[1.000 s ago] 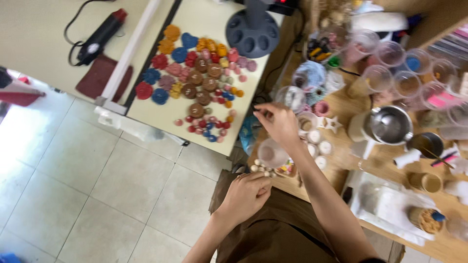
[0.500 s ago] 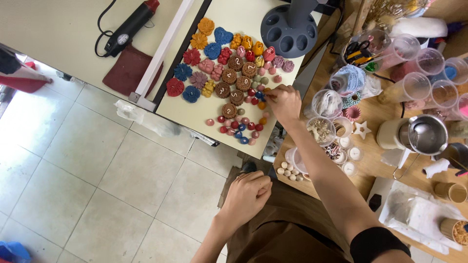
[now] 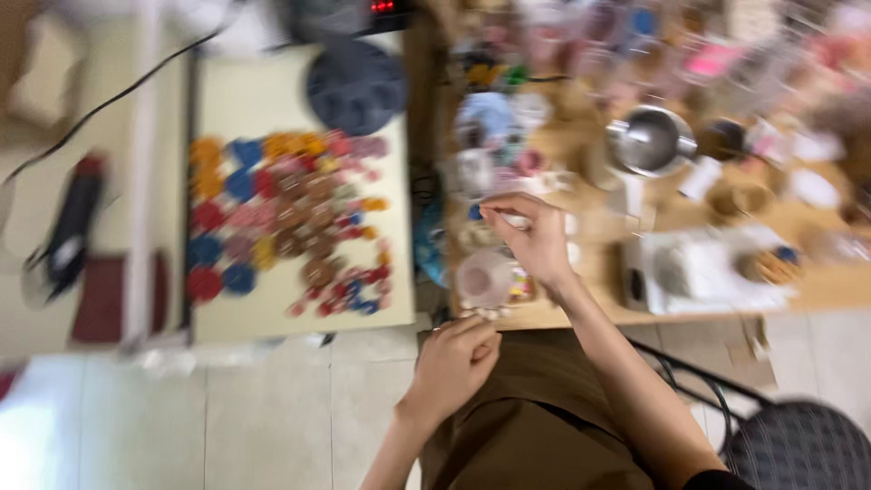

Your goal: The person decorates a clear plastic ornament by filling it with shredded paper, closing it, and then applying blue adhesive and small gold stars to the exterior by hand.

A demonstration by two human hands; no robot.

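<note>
The view is blurred by motion. My right hand (image 3: 531,238) hovers over the near edge of a wooden table (image 3: 817,290), fingers curled and pinched together; whether something small sits between the fingertips I cannot tell. Just below it stands a small clear cup (image 3: 484,279). My left hand (image 3: 456,358) is loosely closed above my lap in brown cloth (image 3: 535,417), next to the table's front edge. To the left, a pale board (image 3: 263,100) carries many small coloured round pieces (image 3: 281,227) in red, blue, orange and brown.
A dark round mould (image 3: 356,86) lies at the board's far end. A metal pot (image 3: 649,141), a white scale-like device (image 3: 699,268) and several cups crowd the table. A black and red tool (image 3: 73,227) lies far left. A black chair (image 3: 798,445) stands at lower right.
The view has swung right and blurred. My right hand has drawn back from the coloured pieces to the table's near edge by the clear cup. My left hand stays over my lap.
</note>
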